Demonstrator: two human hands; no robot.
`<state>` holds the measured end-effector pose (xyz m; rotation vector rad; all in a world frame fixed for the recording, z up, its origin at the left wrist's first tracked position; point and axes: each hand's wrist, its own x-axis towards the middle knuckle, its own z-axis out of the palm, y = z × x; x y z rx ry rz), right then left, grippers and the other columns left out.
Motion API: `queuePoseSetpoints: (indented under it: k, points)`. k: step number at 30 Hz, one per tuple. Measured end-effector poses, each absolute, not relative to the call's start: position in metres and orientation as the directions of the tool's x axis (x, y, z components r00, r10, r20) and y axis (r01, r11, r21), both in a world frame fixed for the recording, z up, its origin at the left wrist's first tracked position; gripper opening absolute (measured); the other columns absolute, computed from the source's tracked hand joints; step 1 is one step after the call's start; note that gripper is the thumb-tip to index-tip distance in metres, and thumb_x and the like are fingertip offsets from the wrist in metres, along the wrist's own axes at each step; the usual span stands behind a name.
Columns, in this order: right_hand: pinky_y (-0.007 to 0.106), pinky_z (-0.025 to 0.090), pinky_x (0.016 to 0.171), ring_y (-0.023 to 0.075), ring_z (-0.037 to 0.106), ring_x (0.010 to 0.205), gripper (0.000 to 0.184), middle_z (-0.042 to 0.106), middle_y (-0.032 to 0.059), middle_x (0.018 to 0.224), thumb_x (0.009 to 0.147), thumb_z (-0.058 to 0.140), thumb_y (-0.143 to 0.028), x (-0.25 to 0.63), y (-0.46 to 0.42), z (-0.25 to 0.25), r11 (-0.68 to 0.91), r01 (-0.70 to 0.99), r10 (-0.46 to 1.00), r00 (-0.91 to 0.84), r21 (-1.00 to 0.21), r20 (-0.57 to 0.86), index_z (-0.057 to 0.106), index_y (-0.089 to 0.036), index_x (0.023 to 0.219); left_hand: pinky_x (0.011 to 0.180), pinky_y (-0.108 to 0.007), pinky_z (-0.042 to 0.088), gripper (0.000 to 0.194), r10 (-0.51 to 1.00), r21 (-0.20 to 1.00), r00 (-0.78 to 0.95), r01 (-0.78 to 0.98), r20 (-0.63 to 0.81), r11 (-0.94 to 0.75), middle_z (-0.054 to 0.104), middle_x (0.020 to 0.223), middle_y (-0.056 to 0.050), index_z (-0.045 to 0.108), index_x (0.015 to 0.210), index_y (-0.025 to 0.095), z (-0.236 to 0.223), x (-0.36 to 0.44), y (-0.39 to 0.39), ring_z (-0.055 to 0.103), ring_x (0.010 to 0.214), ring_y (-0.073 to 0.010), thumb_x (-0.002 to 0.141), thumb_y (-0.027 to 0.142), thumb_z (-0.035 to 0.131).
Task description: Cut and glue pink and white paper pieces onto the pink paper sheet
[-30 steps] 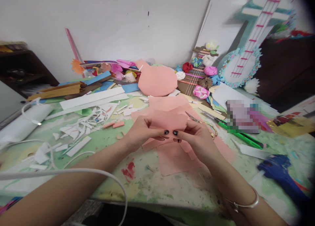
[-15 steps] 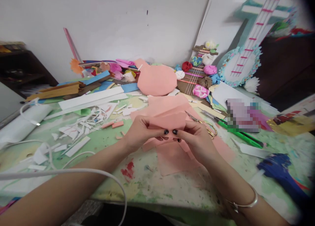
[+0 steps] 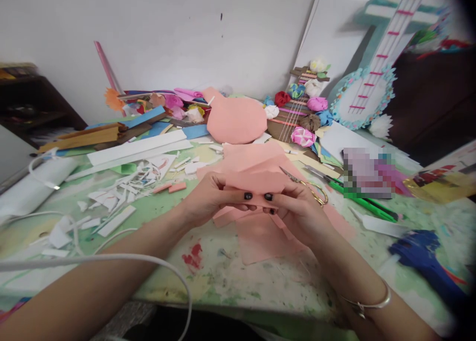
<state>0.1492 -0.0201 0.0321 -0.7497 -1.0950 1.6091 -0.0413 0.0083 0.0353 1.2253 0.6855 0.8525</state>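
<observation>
Between both hands is a small piece of pink paper (image 3: 256,182), held above the table. My left hand (image 3: 208,197) pinches its left side, thumb on the near face and fingers beneath. My right hand (image 3: 301,207) grips the right side the same way, the two thumbs a short gap apart. Larger pink paper sheets (image 3: 260,239) lie flat under the hands. Just right of the held piece, gold-handled scissors (image 3: 314,192) rest partly on the pink sheet, near my right hand. A green utility knife (image 3: 364,204) lies farther right.
A pink guitar-shaped cutout (image 3: 238,120) stands at the back. White paper scraps (image 3: 130,187) litter the left, where a white cable (image 3: 148,259) loops over my left forearm. A blue glue gun (image 3: 420,252) lies at right. Flower-decorated (image 3: 305,118) and teal paper guitars (image 3: 362,95) lean behind.
My thumbs have moved slightly apart along the pink paper, and its upper part now tilts a little differently. Both hands keep their hold; the things on the table stay put.
</observation>
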Motion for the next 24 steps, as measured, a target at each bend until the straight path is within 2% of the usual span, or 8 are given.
queuePoseSetpoints:
  k: [9,12,16,21,24]
  points:
    - [0.024,0.047,0.057,0.011,0.059,0.059,0.009,0.068,0.0007,0.067,0.062,0.078,-0.018,0.1499,-0.0199,0.0356,-0.083,-0.393,0.961,-0.275,-0.916,0.031,0.075,-0.019,0.07,0.066,-0.02,0.057,0.011,0.839,0.959,0.543,-0.244,0.011,0.145,0.076,0.081,-0.006,0.077,0.082,0.016,0.0342,-0.0426,0.009,0.07,0.068,-0.0131,0.072,0.014,0.074]
    - [0.025,0.048,0.057,0.0117,0.059,0.058,0.008,0.069,0.0008,0.067,0.063,0.078,-0.019,0.1515,-0.0196,0.0352,-0.088,-0.388,0.964,-0.266,-0.917,0.02,0.074,-0.019,0.069,0.068,-0.022,0.057,0.019,0.828,0.968,0.558,-0.236,0.062,0.087,0.076,0.082,-0.007,0.077,0.085,0.015,0.034,-0.0445,0.0093,0.071,0.072,-0.016,0.066,0.013,0.078]
    - [0.025,0.048,0.058,0.0118,0.06,0.057,0.006,0.068,0.0009,0.065,0.062,0.078,-0.018,0.1533,-0.0186,0.0327,-0.095,-0.397,0.974,-0.225,-0.913,-0.003,0.073,-0.019,0.066,0.072,-0.026,0.058,0.037,0.823,0.989,0.567,-0.139,0.032,0.056,0.076,0.088,-0.007,0.075,0.092,0.018,0.0363,-0.044,0.0078,0.072,0.082,-0.0209,0.057,0.01,0.083]
    - [0.026,0.05,0.056,0.0112,0.059,0.053,0.01,0.067,0.0004,0.063,0.056,0.081,-0.019,0.1502,-0.019,0.0339,-0.137,-0.407,0.977,-0.207,-0.903,-0.055,0.072,-0.018,0.062,0.083,-0.033,0.057,0.028,0.878,0.993,0.464,-0.059,0.115,-0.099,0.076,0.095,-0.007,0.076,0.088,0.017,0.0369,-0.0389,0.0048,0.07,0.093,-0.0248,0.061,0.016,0.082]
    - [0.025,0.05,0.055,0.0108,0.058,0.053,0.01,0.067,0.0007,0.062,0.054,0.081,-0.018,0.1486,-0.0195,0.0367,-0.155,-0.42,0.973,-0.22,-0.894,-0.066,0.072,-0.017,0.061,0.08,-0.034,0.058,0.025,0.895,0.982,0.408,-0.034,0.183,-0.185,0.076,0.09,-0.006,0.077,0.085,0.019,0.0351,-0.0382,0.0039,0.07,0.09,-0.0252,0.06,0.02,0.083]
